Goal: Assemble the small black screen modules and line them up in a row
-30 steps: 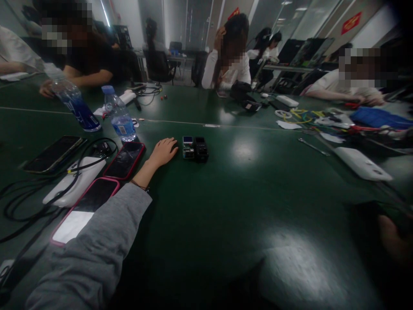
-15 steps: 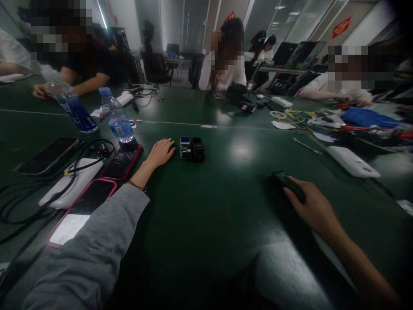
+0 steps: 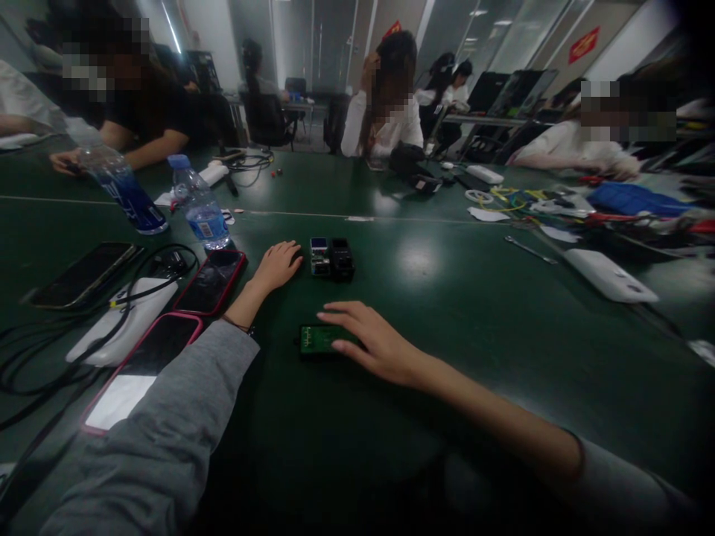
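My left hand (image 3: 276, 266) lies flat on the dark green table, fingers stretched out. Just past its fingertips stand two small electronic devices side by side: one with a little screen and bare parts (image 3: 320, 257), the other in a black housing (image 3: 342, 259). Nearer to me, a green circuit board in a black frame (image 3: 316, 340) rests on the table. My right hand (image 3: 380, 342) reaches over its right end with the fingers apart, hiding that end. Whether a finger touches the board I cannot tell.
Left of my left arm are phones (image 3: 211, 281), a white power bank-like box (image 3: 123, 320), black cables and two water bottles (image 3: 204, 205). At right lie a wrench (image 3: 530, 250), a white box (image 3: 608, 275) and a pile of cables (image 3: 519, 199). People sit across the table.
My right hand has moved from the right side to the middle, bringing the circuit board, which now lies in front of the two devices. The fingers have spread. My left hand stays put.
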`<state>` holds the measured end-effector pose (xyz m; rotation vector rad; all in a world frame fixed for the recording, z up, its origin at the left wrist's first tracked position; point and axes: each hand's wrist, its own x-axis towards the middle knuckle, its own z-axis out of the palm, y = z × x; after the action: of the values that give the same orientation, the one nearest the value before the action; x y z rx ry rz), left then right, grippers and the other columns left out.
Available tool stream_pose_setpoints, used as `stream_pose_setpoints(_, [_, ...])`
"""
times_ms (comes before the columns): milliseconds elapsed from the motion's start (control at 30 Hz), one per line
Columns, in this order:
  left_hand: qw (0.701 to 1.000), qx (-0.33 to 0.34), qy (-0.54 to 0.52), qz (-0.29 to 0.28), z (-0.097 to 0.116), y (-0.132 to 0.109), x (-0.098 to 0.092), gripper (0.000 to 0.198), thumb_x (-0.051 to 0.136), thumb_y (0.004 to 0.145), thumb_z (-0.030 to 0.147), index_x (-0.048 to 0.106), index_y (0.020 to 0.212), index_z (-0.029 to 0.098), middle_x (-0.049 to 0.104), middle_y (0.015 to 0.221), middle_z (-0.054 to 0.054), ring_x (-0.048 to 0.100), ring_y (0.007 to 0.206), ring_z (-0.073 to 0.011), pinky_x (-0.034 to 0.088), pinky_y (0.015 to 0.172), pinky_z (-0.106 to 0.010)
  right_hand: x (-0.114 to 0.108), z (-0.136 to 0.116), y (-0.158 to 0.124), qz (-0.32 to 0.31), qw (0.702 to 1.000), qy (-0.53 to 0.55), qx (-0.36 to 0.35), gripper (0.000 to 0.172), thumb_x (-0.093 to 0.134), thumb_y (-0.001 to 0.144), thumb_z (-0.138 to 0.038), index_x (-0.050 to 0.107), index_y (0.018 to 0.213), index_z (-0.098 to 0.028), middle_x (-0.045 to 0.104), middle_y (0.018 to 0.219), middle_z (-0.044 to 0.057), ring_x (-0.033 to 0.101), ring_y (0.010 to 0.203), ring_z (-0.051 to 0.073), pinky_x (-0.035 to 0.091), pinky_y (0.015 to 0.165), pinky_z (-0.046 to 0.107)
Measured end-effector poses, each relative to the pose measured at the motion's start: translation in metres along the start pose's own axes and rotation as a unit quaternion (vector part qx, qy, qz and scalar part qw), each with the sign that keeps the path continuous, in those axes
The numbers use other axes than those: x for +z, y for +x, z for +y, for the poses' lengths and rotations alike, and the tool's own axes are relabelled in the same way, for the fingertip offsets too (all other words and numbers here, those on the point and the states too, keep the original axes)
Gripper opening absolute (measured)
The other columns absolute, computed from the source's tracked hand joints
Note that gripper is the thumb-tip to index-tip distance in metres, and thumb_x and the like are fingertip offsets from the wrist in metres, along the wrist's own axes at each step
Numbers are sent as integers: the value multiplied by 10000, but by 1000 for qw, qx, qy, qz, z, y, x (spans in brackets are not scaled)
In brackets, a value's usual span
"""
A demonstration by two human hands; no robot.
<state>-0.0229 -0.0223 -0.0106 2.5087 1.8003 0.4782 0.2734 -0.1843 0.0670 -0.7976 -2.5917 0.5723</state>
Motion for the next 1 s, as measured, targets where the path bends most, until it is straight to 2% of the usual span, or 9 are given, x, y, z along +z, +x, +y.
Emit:
stream_pose_setpoints(67, [1000, 2, -2, 1, -1, 1, 1, 511, 399, 1102, 410, 533, 1532, 170, 497, 1644, -149, 441, 1529, -309, 336, 1271, -515, -4, 22, 13, 85, 995, -26, 51, 468, 414, 1136, -500, 485, 1548, -291, 549, 1479, 127, 532, 1372, 325, 489, 1141, 592])
stream_pose_setpoints(133, [1000, 3, -3, 2, -2, 1, 2, 508, 399, 1102, 419, 535, 1531, 185, 501, 1642, -144, 449, 1523, -307, 343, 1265, -523, -4, 46, 27, 157, 981, -58, 101, 491, 441, 1119, -483, 494, 1541, -238, 529, 1442, 178, 545, 1335, 355, 503, 1123, 601])
stream_pose_setpoints(200, [1000, 3, -4, 2, -3, 2, 3, 506, 398, 1102, 424, 534, 1532, 193, 502, 1641, -141, 453, 1519, -308, 348, 1260, -531, 0, 68, 40, 176, 973, -71, 132, 534, 496, 1095, -466, 474, 1554, -195, 451, 1501, 223, 533, 1350, 387, 514, 1111, 611])
stream_pose_setpoints(300, [1000, 1, -4, 3, -3, 2, 4, 511, 402, 1102, 419, 532, 1532, 176, 494, 1646, -149, 448, 1521, -318, 343, 1261, -535, 9, 87, 53, 147, 976, -78, 140, 592, 564, 1069, -454, 416, 1598, -234, 329, 1612, 216, 490, 1412, 411, 517, 1110, 623])
stream_pose_setpoints(467, [1000, 2, 1, 0, -1, 0, 1, 504, 401, 1104, 415, 534, 1526, 174, 497, 1643, -148, 445, 1521, -311, 337, 1265, -524, 18, 95, 55, 123, 980, -90, 125, 629, 646, 1033, -451, 403, 1590, -291, 419, 1556, 185, 562, 1342, 389, 536, 1095, 624])
stream_pose_setpoints(700, [1000, 4, 1, -2, -3, 0, 0, 495, 410, 1105, 422, 536, 1522, 187, 501, 1639, -137, 457, 1514, -298, 348, 1264, -511, 20, 96, 51, 187, 969, -69, 145, 429, 605, 1017, -334, 540, 1439, -286, 481, 1454, 162, 613, 1254, 385, 604, 996, 613])
stream_pose_setpoints(867, [1000, 9, 0, 2, -5, 1, 1, 498, 408, 1104, 429, 537, 1522, 192, 516, 1626, -139, 470, 1504, -307, 368, 1250, -537, 20, 100, 50, 237, 961, -25, 137, 408, 580, 1014, -347, 567, 1410, -249, 495, 1433, 168, 609, 1252, 374, 579, 1030, 619])
stream_pose_setpoints(1000, [1000, 9, 1, -2, -5, 1, 0, 518, 391, 1108, 441, 536, 1524, 168, 510, 1629, -149, 464, 1508, -307, 359, 1260, -527, 22, 111, 52, 292, 945, 6, 146, 396, 555, 998, -330, 585, 1375, -213, 553, 1340, 174, 576, 1294, 359, 518, 1111, 606])
